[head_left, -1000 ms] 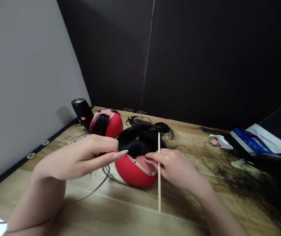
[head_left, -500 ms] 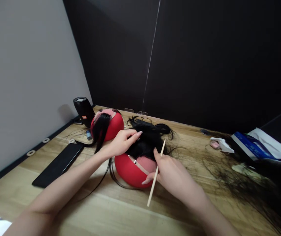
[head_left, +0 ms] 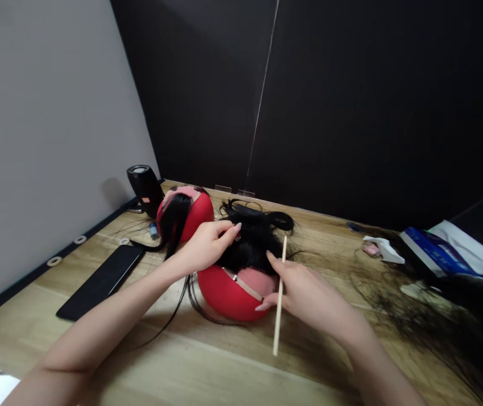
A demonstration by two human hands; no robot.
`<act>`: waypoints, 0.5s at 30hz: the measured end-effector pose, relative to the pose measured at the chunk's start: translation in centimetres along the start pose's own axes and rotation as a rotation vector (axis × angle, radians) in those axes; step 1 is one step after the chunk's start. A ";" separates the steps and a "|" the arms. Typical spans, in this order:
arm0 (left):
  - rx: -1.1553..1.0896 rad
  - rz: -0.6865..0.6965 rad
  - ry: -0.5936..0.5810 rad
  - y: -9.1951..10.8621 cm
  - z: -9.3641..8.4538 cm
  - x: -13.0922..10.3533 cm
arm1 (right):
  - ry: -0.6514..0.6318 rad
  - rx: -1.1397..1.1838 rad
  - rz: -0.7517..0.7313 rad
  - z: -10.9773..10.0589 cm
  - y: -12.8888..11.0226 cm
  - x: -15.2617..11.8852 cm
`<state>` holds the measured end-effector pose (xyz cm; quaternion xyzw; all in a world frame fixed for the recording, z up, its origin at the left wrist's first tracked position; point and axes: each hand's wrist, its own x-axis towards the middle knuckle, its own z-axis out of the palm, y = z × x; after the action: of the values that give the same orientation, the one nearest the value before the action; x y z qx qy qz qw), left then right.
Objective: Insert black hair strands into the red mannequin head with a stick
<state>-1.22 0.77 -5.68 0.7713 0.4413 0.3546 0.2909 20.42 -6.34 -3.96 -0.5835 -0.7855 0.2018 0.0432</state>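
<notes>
In the middle of the table a red dome-shaped block (head_left: 224, 293) carries a wig cap (head_left: 256, 279) of pink mesh with a pale band. Black hair (head_left: 249, 248) spreads from the cap toward the back. My left hand (head_left: 209, 245) is closed in a pinch on this hair, thumb against the bent fingers; the exact strands are hidden. A thin wooden stick (head_left: 280, 304) is tucked in my right hand (head_left: 304, 293), across the fingers and pointing toward me. That hand's index fingertip touches the hair edge, while its thumb rests by the red block's right side.
Behind on the left is a second red block (head_left: 201, 214) with a pink cap and black hair. Near it stand a black speaker (head_left: 143, 189), a small blue spool (head_left: 153, 230) and a black phone-like slab (head_left: 100, 282). Loose hair (head_left: 410, 316) and a blue packet (head_left: 435, 248) lie right.
My right hand has shifted slightly right, its thumb drawing away along the red block. The stick has swung more upright, its near end moving right. My left hand stays almost in place.
</notes>
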 end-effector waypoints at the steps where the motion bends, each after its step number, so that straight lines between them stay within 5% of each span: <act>1: 0.032 0.075 0.055 0.4 -0.4 -0.3 | 0.006 0.034 0.005 -0.5 0.4 -0.3; 3: 0.080 0.310 0.079 1.6 -1.2 -1.0 | 0.052 0.071 0.015 -1.5 1.4 -0.9; 6: 0.074 0.677 -0.296 3.2 -2.0 -2.3 | 0.187 0.035 -0.003 -2.7 3.2 -1.9; 8: 0.083 0.800 -0.486 3.5 -1.8 -2.7 | 0.291 -0.022 -0.028 -3.2 4.4 -2.4; 15: 0.293 0.669 -0.640 1.6 -1.1 -1.7 | 0.440 -0.073 -0.037 -3.6 4.6 -2.8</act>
<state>-1.94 -1.30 -4.33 0.9740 0.1028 0.1077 0.1706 26.50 -6.87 -1.86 -0.6002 -0.7744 0.0404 0.1961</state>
